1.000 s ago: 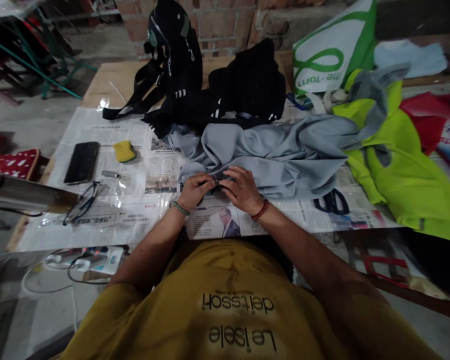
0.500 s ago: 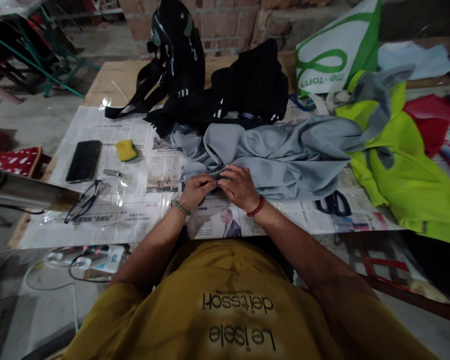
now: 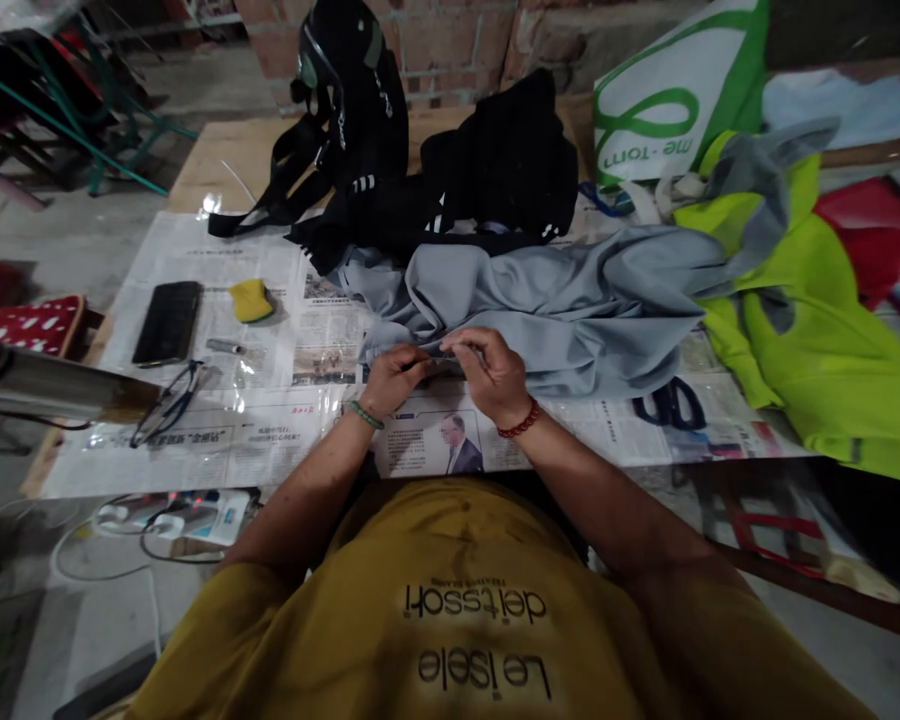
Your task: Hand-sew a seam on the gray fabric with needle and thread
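In the head view, we see our two hands close to the middle of the near edge of the table (image 3: 214, 150), which newspaper sheets (image 3: 262, 405) mostly cover. The grey cloth (image 3: 570, 295) lies in loose folds just beyond our hands, and it stretches toward the right edge. Our left hand (image 3: 394, 382) has thumb and forefinger together at the near left corner of this cloth; what is between them is too small to tell. Our right hand (image 3: 497, 378) is just beside it, with bent fingers at the same border, and we cannot tell if its fingertips press on something. To the right, dark blue handles (image 3: 669, 405) lie near the near edge. Toward the left edge we have a black phone (image 3: 166, 323), a yellow sponge (image 3: 250, 300) and, nearer the near left corner, glasses (image 3: 169, 402). A black bag (image 3: 360, 110) stands at the far edge.
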Motion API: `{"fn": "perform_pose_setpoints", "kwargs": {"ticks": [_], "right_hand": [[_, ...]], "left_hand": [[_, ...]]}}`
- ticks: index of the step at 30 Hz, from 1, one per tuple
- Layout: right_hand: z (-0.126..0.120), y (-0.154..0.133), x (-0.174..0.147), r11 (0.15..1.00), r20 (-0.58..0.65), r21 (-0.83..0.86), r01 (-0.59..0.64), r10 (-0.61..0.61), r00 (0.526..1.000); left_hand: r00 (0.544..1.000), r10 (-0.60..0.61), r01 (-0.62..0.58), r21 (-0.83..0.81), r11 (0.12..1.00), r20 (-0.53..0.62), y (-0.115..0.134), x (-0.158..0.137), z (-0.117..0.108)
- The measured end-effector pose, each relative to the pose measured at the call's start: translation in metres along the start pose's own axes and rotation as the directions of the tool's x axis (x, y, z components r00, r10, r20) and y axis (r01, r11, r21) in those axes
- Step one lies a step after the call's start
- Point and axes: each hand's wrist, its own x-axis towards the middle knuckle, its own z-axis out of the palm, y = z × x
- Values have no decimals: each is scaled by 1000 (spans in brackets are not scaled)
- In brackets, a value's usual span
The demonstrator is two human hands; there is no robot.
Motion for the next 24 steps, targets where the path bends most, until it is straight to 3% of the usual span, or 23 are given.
{"fn": "perform_pose_setpoints", "kwargs": {"ticks": [2, 4, 6, 8, 11, 17, 24], "right_hand": [[-1, -1, 7, 958, -5, 221, -184, 190, 982], [-4, 1, 15, 847, 52, 409, -339, 350, 935], [-8, 5, 22, 750, 113, 495, -439, 445, 888], [-16, 7, 30, 714, 144, 502, -487, 487, 862], [-31, 8, 44, 735, 98, 485, -473, 492, 865], [-66, -1, 81, 736, -112, 605, -304, 457, 882], [-105, -23, 104, 832, -227, 520, -192, 351, 908]], "left_hand": [[1000, -9, 9, -5, 1000, 20, 1, 0, 0], [1000, -14, 14, -6, 1000, 25, 3, -1, -1], [1000, -10, 11, -6, 1000, 19, 3, -1, -1], [1000, 0, 0, -9, 1000, 14, 2, -1, -1], [1000, 2, -2, -18, 1000, 17, 1, 0, 0], [1000, -3, 4, -25, 1000, 5, -1, 0, 0], [1000, 3, -3, -6, 1000, 16, 0, -1, -1]]}}
